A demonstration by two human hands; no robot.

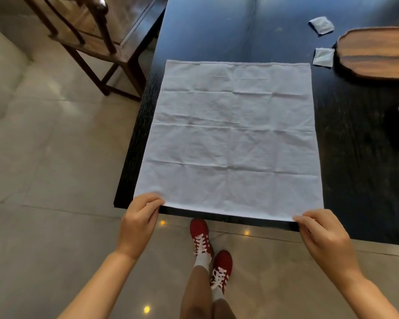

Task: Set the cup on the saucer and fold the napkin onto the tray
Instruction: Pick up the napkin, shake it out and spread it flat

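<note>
The napkin [230, 139] lies spread flat on the dark table [355, 139], its near edge at the table's lip. The left hand [138, 222] pinches the near-left corner, the right hand [320, 236] the near-right. To fold well, lift both corners together and carry them to the far corners — edges matched. The wooden tray [378, 54] waits far right.
</note>
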